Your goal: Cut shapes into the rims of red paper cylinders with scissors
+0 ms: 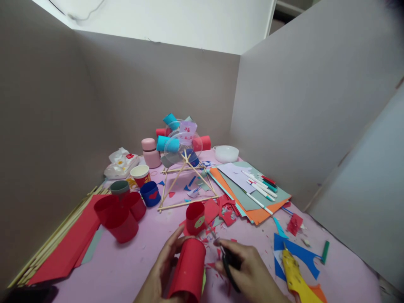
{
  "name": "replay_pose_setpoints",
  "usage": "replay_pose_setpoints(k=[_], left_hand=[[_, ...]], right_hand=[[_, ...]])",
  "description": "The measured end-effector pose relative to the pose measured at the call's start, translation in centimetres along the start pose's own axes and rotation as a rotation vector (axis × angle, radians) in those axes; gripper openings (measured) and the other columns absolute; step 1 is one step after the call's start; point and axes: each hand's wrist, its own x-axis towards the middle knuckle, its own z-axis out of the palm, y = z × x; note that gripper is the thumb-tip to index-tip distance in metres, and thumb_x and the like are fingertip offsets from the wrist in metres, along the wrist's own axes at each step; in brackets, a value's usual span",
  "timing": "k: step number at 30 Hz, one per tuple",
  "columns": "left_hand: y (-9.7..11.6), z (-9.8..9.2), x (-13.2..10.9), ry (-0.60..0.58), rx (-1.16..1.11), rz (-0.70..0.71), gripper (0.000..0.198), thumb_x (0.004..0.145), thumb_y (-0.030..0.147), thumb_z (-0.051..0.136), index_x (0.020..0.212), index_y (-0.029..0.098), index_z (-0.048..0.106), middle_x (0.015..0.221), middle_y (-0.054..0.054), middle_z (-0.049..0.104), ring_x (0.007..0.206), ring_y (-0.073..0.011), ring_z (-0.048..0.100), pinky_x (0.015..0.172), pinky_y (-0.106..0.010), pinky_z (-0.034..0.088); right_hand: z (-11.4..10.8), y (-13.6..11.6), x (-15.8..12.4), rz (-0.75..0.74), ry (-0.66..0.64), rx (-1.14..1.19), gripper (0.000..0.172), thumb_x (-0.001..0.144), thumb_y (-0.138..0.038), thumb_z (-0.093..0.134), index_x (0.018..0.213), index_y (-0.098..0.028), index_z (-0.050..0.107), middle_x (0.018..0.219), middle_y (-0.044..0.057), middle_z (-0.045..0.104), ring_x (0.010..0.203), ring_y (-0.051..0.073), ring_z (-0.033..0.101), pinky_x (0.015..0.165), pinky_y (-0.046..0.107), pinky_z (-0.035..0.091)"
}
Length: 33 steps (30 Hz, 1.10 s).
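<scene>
My left hand (159, 271) is wrapped round a red paper-covered cup (188, 269) lying tilted near the table's front edge. Just to its right, my right hand (249, 271) grips black-handled scissors (225, 254), whose blades point up-left towards the cup's rim. Red paper scraps (221, 210) lie scattered just beyond both hands. A smaller red cup (195, 217) with a pale sticker stands upright right behind the held cup.
A stick-frame wheel model (181, 145) with blue and red cups stands mid-table. Red cups (118, 216), a blue cup (150, 193), coloured paper sheets (249, 198) with markers (260, 185), a yellow glue gun (295, 275), a white bowl (226, 153) and grey partition walls surround the pink table (126, 265).
</scene>
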Motion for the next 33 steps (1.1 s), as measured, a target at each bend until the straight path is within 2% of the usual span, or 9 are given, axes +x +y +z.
replay_pose_setpoints(k=[4, 8, 11, 14, 16, 19, 22, 28, 33], left_hand=[[0.2, 0.1, 0.0, -0.043, 0.088, 0.083, 0.084, 0.058, 0.042, 0.076, 0.133, 0.032, 0.040, 0.129, -0.010, 0.053, 0.100, -0.0346, 0.059, 0.089, -0.045, 0.045], [0.5, 0.8, -0.3, -0.048, 0.158, 0.055, 0.084, 0.060, 0.024, 0.071, 0.136, 0.027, 0.034, 0.135, -0.011, 0.048, 0.117, -0.0345, 0.049, 0.092, -0.039, 0.043], [0.7, 1.6, -0.7, -0.066, 0.174, 0.023, 0.088, 0.057, 0.015, 0.067, 0.137, 0.027, 0.029, 0.139, -0.010, 0.045, 0.118, -0.0323, 0.048, 0.090, -0.037, 0.043], [0.5, 2.0, -1.1, -0.125, 0.172, 0.005, 0.090, 0.059, 0.011, 0.065, 0.138, 0.030, 0.025, 0.136, -0.010, 0.047, 0.108, -0.0303, 0.056, 0.089, -0.040, 0.044], [0.2, 2.0, -1.2, -0.152, 0.163, 0.010, 0.089, 0.062, 0.015, 0.069, 0.138, 0.032, 0.026, 0.136, -0.010, 0.047, 0.108, -0.0312, 0.056, 0.092, -0.042, 0.042], [-0.5, 1.8, -1.0, -0.176, 0.041, 0.063, 0.093, 0.061, 0.042, 0.078, 0.138, 0.036, 0.025, 0.143, -0.008, 0.036, 0.116, -0.0350, 0.049, 0.095, -0.045, 0.041], [-1.2, 1.8, -0.7, -0.194, -0.157, 0.117, 0.108, 0.054, 0.060, 0.077, 0.140, 0.035, 0.017, 0.148, -0.010, 0.027, 0.129, -0.0386, 0.037, 0.099, -0.047, 0.039], [-2.5, 2.0, -0.1, -0.215, -0.330, 0.060, 0.110, 0.054, 0.050, 0.082, 0.143, 0.027, 0.020, 0.150, -0.017, 0.033, 0.136, -0.0366, 0.030, 0.108, -0.048, 0.028], [-2.4, 1.1, 0.5, -0.203, -0.497, 0.035, 0.092, 0.053, 0.043, 0.085, 0.133, 0.026, 0.045, 0.139, -0.013, 0.052, 0.127, -0.0400, 0.044, 0.102, -0.050, 0.036]], right_hand=[[0.2, 0.3, 0.3, 0.072, 0.099, 0.324, 0.042, 0.069, -0.027, 0.069, 0.110, -0.022, 0.059, 0.080, 0.000, 0.055, 0.059, 0.013, 0.046, 0.054, 0.024, 0.039], [0.7, -0.8, -0.1, 0.076, -0.058, 0.496, 0.076, 0.048, -0.025, 0.085, 0.117, -0.026, 0.052, 0.097, 0.002, 0.057, 0.058, 0.012, 0.049, 0.052, 0.022, 0.043], [1.3, -1.8, -0.6, 0.060, -0.130, 0.604, 0.091, 0.040, -0.029, 0.090, 0.119, -0.025, 0.047, 0.104, 0.005, 0.058, 0.074, 0.019, 0.058, 0.066, 0.029, 0.049], [2.0, -2.0, -0.8, 0.025, -0.132, 0.622, 0.088, 0.039, -0.033, 0.091, 0.116, -0.024, 0.049, 0.101, 0.005, 0.061, 0.085, 0.024, 0.060, 0.078, 0.034, 0.049], [2.5, -1.6, -0.8, 0.003, -0.134, 0.662, 0.082, 0.042, -0.038, 0.090, 0.113, -0.024, 0.051, 0.093, 0.004, 0.062, 0.078, 0.022, 0.060, 0.071, 0.032, 0.050], [2.8, -0.6, -0.6, -0.025, -0.093, 0.760, 0.078, 0.047, -0.047, 0.088, 0.112, -0.026, 0.050, 0.096, 0.003, 0.059, 0.068, 0.016, 0.057, 0.060, 0.026, 0.048], [2.6, -0.1, -0.3, -0.047, 0.010, 0.749, 0.078, 0.046, -0.052, 0.087, 0.111, -0.027, 0.051, 0.107, 0.005, 0.056, 0.073, 0.017, 0.057, 0.063, 0.026, 0.049], [2.6, 0.5, 0.1, -0.102, 0.065, 0.719, 0.077, 0.050, -0.056, 0.084, 0.113, -0.026, 0.052, 0.106, 0.009, 0.060, 0.088, 0.024, 0.059, 0.075, 0.033, 0.051], [2.9, 2.0, 0.7, -0.037, 0.057, 0.671, 0.066, 0.060, -0.065, 0.074, 0.110, -0.026, 0.053, 0.096, 0.007, 0.060, 0.072, 0.020, 0.060, 0.054, 0.027, 0.049]])
